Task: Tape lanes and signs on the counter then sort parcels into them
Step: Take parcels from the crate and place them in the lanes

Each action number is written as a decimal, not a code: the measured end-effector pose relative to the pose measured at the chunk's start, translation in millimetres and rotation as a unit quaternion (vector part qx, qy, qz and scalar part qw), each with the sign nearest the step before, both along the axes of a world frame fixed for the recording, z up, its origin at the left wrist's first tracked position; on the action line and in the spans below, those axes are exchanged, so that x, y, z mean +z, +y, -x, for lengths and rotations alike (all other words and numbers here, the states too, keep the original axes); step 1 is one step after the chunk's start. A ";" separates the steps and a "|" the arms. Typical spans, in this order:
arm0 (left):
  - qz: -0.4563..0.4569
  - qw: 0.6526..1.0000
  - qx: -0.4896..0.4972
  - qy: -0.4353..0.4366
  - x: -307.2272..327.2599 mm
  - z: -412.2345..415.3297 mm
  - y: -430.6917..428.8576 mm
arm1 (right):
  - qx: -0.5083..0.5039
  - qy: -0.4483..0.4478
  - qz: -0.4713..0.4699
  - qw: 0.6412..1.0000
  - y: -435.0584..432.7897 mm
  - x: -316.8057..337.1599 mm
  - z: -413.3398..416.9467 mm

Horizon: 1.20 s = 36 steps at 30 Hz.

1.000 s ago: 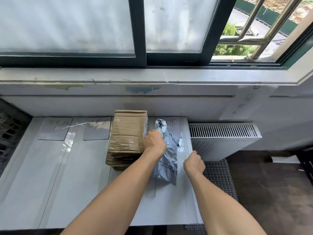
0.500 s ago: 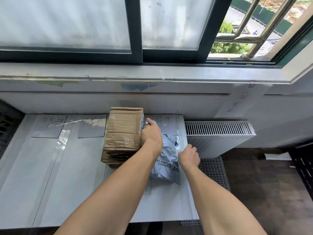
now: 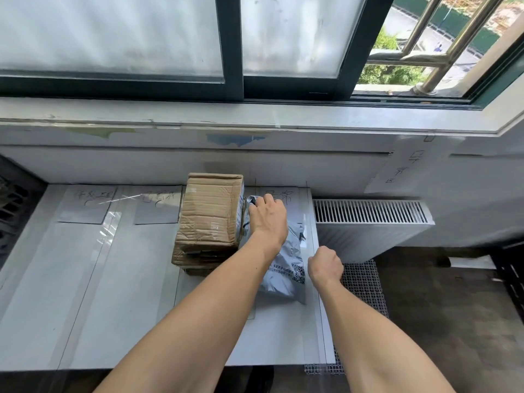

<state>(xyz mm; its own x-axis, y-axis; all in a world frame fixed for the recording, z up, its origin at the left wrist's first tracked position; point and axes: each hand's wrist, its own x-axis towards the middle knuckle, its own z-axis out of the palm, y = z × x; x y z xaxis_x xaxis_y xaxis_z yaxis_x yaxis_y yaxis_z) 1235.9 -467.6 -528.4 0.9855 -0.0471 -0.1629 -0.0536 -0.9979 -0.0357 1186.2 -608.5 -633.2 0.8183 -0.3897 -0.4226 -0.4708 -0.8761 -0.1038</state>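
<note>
A grey plastic mailer bag (image 3: 286, 273) lies in the rightmost lane of the white counter (image 3: 85, 307), leaning against a stack of taped cardboard boxes (image 3: 209, 217). My left hand (image 3: 268, 219) is closed over the bag's crumpled top end, next to the top box. My right hand (image 3: 324, 266) is a closed fist at the bag's lower right edge, near the counter's right side; nothing shows inside it. Handwritten paper signs (image 3: 85, 205) (image 3: 158, 205) (image 3: 283, 194) lie at the heads of the lanes. Clear tape strips (image 3: 110, 228) run down the counter.
A white radiator (image 3: 368, 219) stands just right of the counter, with a wire mesh panel (image 3: 365, 282) below it. Another handwritten sign (image 3: 402, 171) hangs on the wall under the window sill (image 3: 255, 117). A dark crate (image 3: 11, 199) sits at the far left.
My left hand has pushed the bag's top down and back against the boxes. My right hand has pulled off the bag, curled into a fist and dropped to its lower right edge.
</note>
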 end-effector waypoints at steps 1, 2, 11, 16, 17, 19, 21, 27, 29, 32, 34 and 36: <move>-0.002 1.000 0.000 -0.003 -0.4 0.4 -0.1 | 0.003 0.002 0.002 1.000 -1.1 -0.3 0.5; -0.003 1.000 0.000 -0.004 -1.2 0.7 0.1 | 0.005 0.005 0.004 1.000 -2.0 -0.4 0.9; -0.015 1.000 0.006 0.000 -6.2 2.7 6.9 | 0.028 -0.072 0.008 0.997 -0.8 13.5 -9.2; -0.011 1.000 -0.001 -0.007 -1.3 2.3 6.8 | 0.091 -0.126 0.014 0.988 13.2 31.0 -29.3; -0.009 1.000 -0.003 -0.007 -0.2 1.9 7.9 | 0.099 -0.129 0.020 0.987 15.9 33.8 -31.5; -0.008 1.000 -0.007 -0.010 2.2 1.9 11.0 | 0.107 -0.134 0.027 0.985 19.7 38.7 -34.1; -0.006 1.000 -0.012 -0.019 6.3 2.7 15.2 | 0.113 -0.139 0.031 0.983 23.8 45.9 -36.6; 0.019 0.998 -0.011 -0.060 39.3 -2.6 41.8 | 0.134 -0.198 0.028 0.971 51.5 89.3 -53.7; 0.023 0.997 -0.002 -0.075 55.8 -6.3 59.8 | 0.156 -0.232 0.017 0.960 71.0 111.6 -63.0; 0.021 0.994 0.020 -0.104 84.8 -7.3 97.7 | 0.193 -0.272 -0.001 0.943 114.0 149.4 -74.7; 0.023 0.991 0.040 -0.123 103.9 -5.1 128.9 | 0.216 -0.296 -0.011 0.930 147.9 172.1 -78.4; 0.025 0.988 0.065 -0.137 121.5 1.3 168.3 | 0.242 -0.311 -0.017 0.919 187.3 191.7 -75.7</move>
<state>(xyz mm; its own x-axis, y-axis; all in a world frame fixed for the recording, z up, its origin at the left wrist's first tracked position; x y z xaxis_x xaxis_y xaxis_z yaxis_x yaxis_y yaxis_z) 1234.6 -299.2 -406.9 0.9907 0.0806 0.1100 0.0790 -0.9967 0.0189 1261.9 -421.3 -441.5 0.9795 0.0887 0.1810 0.1335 -0.9583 -0.2529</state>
